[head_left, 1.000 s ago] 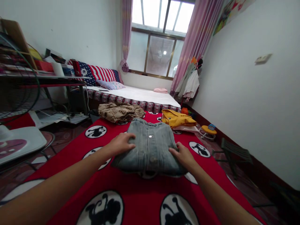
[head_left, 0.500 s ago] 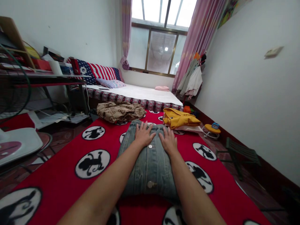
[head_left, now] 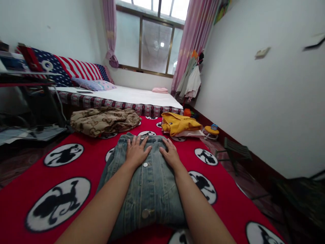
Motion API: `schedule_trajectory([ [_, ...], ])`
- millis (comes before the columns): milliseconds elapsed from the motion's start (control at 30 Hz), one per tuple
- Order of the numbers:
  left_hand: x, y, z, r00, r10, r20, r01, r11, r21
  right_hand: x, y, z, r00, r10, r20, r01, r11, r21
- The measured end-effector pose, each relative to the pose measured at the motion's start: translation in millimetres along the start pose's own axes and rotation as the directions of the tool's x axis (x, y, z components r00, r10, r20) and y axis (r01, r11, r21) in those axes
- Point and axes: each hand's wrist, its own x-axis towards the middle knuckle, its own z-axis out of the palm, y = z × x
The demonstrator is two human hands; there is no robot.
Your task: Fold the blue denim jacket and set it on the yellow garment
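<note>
A folded grey-blue denim jacket (head_left: 149,189) with metal buttons lies on a red blanket (head_left: 86,159) printed with black-and-white circles. My left hand (head_left: 136,151) rests flat on the jacket's far part, fingers spread, holding nothing. Beside it, my right hand (head_left: 170,153) also presses flat on the denim, a little to the right. Both forearms reach over the jacket from the near edge.
A brown patterned garment (head_left: 104,120) and a folded yellow garment (head_left: 179,123) lie beyond the jacket. Behind them stands a bed (head_left: 132,98) with flag-print pillows. A desk (head_left: 27,81) is at left; a small green chair (head_left: 235,150) and yellow stool (head_left: 211,130) at right.
My hands went from the jacket's left and right sides to lie flat side by side on its far part. The view has shifted right and closer.
</note>
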Motion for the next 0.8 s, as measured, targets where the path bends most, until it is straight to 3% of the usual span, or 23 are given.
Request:
schedule_trajectory([
  [267, 0.9, -2.7, -3.1, 0.999, 0.015, 0.03, -0.016, 1.0, 0.021, 1.3, 7.1, 1.2, 0.998, -0.036, -0.058, 0.042, 0.993, 0.107],
  [800, 1.6, -8.0, -5.9, 0.997, 0.045, 0.058, -0.044, 0.999, -0.013, 2.2, 7.4, 0.1, 0.998, -0.03, -0.053, 0.036, 0.991, 0.13],
])
